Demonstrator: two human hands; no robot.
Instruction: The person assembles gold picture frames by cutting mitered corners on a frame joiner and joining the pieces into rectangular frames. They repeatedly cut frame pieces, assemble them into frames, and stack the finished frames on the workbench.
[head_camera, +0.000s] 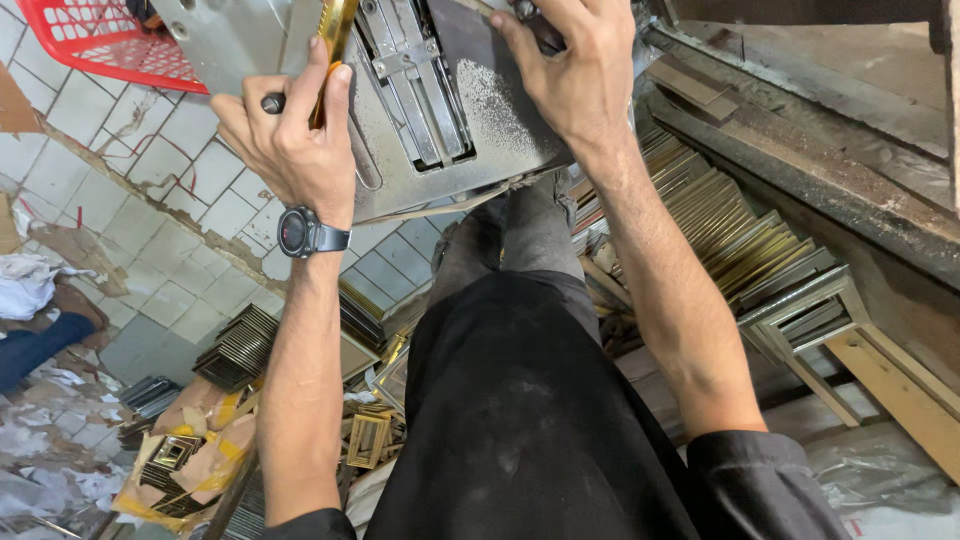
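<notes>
Overhead, left hand (295, 150) grips thin gold moulding strip (334, 30), glossy, upright

The person is wearing a dark round wristwatch (298, 232) on the left wrist, black sleeves (760, 480) pushed up past the elbows, and dusty black trousers (520, 400) (greyer toward the knees).

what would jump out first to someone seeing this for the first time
Top centre, two bare hands press on a grey metal machine table dusted with filings: the left hand, a dark wristwatch below it, grips a gold frame strip, while the right hand lies flat on the plate. At right, a long row of gold and silver picture frames leans along a wooden bench; a red plastic basket sits top left above the tiled floor.
</notes>
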